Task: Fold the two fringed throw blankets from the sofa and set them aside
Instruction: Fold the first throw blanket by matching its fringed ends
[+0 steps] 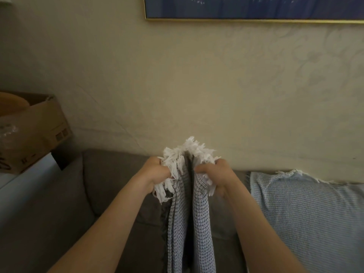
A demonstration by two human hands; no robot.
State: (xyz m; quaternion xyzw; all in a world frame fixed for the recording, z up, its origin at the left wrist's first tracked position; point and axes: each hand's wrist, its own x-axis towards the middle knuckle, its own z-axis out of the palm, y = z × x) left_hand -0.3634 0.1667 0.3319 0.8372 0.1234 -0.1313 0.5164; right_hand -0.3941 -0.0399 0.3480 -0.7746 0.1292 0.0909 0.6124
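Note:
A grey-blue woven throw blanket [189, 223] with a white fringe hangs down in front of the grey sofa [110, 184]. My left hand [157, 170] grips its fringed top edge on the left. My right hand [214, 172] grips the same edge on the right, and the two fists are close together with the fringe bunched above them. The cloth falls in two long folds out of the bottom of the view. A second, lighter blue blanket [307, 219] with a white fringe lies draped over the sofa's back and seat at the right.
A cardboard box [33, 131] sits on a white surface [23, 190] left of the sofa. A cream wall rises behind the sofa, with a gold-framed blue picture [254, 8] at the top right.

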